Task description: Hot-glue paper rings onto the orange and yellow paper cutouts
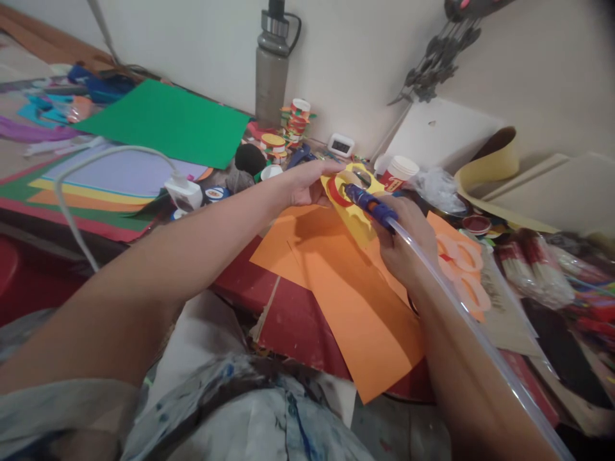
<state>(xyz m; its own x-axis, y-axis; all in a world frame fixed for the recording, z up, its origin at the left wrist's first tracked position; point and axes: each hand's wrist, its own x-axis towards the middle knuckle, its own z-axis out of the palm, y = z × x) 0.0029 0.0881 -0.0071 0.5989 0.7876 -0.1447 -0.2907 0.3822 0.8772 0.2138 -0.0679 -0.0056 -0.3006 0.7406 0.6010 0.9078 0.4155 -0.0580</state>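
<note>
My left hand [310,184] pinches the left edge of a yellow sheet cut-out [356,225] with a wavy edge and a red ring-shaped piece [339,192] on it. Wrapped in my right hand [408,240] is a blue hot glue gun [368,202], its tip pointing at the yellow cut-out close to the red piece. A long clear glue stick [461,301] trails from its back along my right forearm. Below both hands lie orange sheets [358,314]. Whether the tip touches the cut-out I cannot tell.
A water bottle [271,77] stands at the wall, near a small digital clock [341,145] and a paper cup [400,173]. Left are a green sheet [168,121], stacked coloured sheets and a white plug [183,192] with cable. Peach ring cut-outs [466,256] and wrapped bundles [535,266] lie right.
</note>
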